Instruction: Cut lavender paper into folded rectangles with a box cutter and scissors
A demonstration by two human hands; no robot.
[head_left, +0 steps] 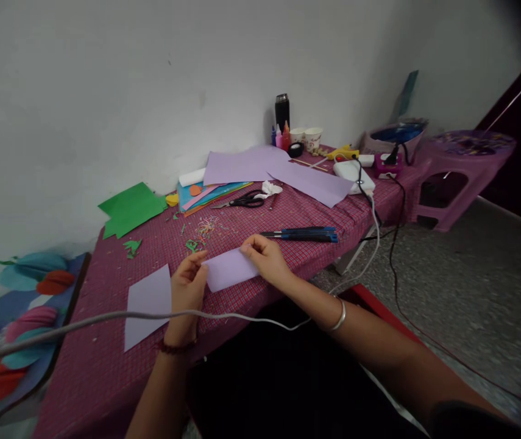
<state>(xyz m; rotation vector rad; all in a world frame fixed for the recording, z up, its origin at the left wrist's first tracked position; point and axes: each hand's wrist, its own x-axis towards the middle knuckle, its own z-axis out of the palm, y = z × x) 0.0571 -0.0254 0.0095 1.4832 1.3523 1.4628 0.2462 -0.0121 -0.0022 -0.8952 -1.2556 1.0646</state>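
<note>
A small rectangle of lilac paper is stretched between my two hands above the table's front edge. My left hand pinches its left end with thumb and fingers. At the opposite end, the upper right corner is gripped by my right hand. Another lilac sheet lies on the table partly behind my left hand and wrist. Just beyond my right hand rests a bundle of dark tools with blue ends, whose kind I cannot make out. Black-handled scissors lie farther back.
The table wears a red checked cloth with paper scraps. Green sheets and large lilac sheets lie at the back. A black flask and a yellow glue gun stand behind. A white cable crosses in front of me.
</note>
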